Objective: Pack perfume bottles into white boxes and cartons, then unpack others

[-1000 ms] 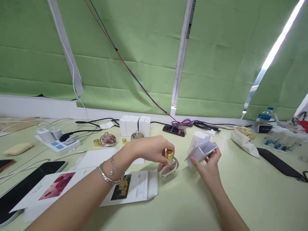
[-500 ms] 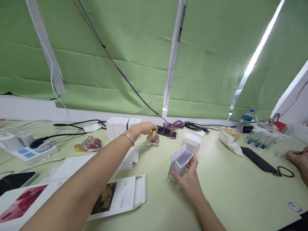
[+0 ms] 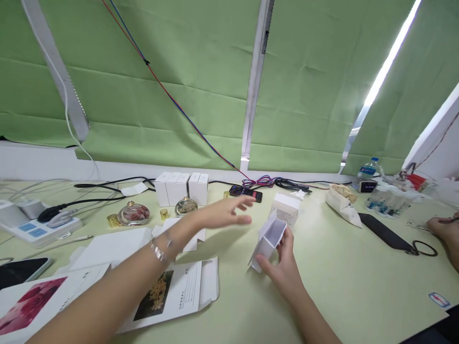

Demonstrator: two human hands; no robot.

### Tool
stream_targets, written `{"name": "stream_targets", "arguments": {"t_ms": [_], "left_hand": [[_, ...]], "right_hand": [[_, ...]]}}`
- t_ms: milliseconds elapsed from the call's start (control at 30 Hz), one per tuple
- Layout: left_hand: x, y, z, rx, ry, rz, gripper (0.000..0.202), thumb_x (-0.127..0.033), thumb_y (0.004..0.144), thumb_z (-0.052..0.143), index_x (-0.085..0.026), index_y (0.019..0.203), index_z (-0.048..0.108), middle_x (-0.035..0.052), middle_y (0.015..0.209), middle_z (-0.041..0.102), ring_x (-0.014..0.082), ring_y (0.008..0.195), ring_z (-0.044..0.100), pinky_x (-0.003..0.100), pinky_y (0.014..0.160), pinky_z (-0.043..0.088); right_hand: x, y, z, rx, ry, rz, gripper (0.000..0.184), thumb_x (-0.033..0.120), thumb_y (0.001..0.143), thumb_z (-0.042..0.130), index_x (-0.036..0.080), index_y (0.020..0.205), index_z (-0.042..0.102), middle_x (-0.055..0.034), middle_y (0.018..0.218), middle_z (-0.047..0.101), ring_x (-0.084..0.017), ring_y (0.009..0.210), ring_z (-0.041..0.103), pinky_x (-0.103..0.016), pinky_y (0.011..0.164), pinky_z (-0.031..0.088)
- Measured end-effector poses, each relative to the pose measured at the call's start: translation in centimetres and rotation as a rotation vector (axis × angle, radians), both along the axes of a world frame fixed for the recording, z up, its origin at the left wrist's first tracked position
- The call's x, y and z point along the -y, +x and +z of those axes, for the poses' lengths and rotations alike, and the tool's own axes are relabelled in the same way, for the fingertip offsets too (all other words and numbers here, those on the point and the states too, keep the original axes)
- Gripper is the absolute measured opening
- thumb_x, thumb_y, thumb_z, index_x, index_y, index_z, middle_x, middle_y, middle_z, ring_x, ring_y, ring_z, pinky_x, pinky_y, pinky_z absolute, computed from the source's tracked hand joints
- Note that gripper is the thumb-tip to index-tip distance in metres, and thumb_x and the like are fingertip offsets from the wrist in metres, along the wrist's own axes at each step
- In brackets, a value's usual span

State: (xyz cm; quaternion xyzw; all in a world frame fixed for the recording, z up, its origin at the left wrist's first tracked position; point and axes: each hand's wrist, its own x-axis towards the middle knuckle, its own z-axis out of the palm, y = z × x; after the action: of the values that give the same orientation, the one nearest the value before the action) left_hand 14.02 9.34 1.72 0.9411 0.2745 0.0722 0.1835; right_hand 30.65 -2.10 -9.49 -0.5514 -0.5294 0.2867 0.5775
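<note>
My right hand (image 3: 281,260) grips a small open white box (image 3: 264,247) by its sides, tilted, with its lid flap up. My left hand (image 3: 229,211) hovers empty over the table with fingers apart, to the left of that box. Just beyond it a gold cap (image 3: 226,195) shows; the hand hides whatever is under the cap. A round glass perfume bottle (image 3: 186,206) stands uncapped behind my left forearm, with a loose gold cap (image 3: 164,213) beside it. Farther left is another perfume bottle (image 3: 134,215) with pinkish contents, its gold cap (image 3: 113,220) alongside.
Several white boxes (image 3: 172,190) stand at the back. An open carton (image 3: 287,210) lies behind the held box. Flattened printed cartons (image 3: 186,291) spread at front left. A power strip (image 3: 39,231), phone (image 3: 247,193), black pouch (image 3: 385,233) and another person's hand (image 3: 444,234) are around.
My left hand has let go of the gold-capped perfume bottle and come toward me and right, its fingers opening. The right hand still holds the white box, nearly unmoved.
</note>
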Motion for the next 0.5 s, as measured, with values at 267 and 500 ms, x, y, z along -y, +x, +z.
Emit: {"name": "stream_targets", "arguments": {"t_ms": [267,500], "left_hand": [[5.1,-1.2,-3.1,0.383,-0.285,0.172,0.032,-0.024,0.084,0.042,-0.016,0.114,0.047,0.0085,0.106,0.061,0.0208,0.094,0.058,0.033,0.079,0.048],[4.1,-3.0,-2.4,0.586,-0.397,0.298,0.040,-0.027,0.083,0.040,-0.017,0.122,0.040,0.0086,0.112,0.059,0.0226,0.095,0.058,0.032,0.074,0.049]], "right_hand": [[0.7,0.0,0.9,-0.254,-0.059,0.225,0.063,0.059,0.077,0.051,0.017,0.123,0.048,-0.0119,0.121,0.058,-0.031,0.112,0.053,-0.042,0.093,0.043],[0.1,0.6,0.7,-0.654,-0.145,0.075,0.066,0.063,0.073,0.054,0.017,0.120,0.052,-0.0102,0.109,0.067,-0.032,0.105,0.058,-0.044,0.084,0.049]]}}
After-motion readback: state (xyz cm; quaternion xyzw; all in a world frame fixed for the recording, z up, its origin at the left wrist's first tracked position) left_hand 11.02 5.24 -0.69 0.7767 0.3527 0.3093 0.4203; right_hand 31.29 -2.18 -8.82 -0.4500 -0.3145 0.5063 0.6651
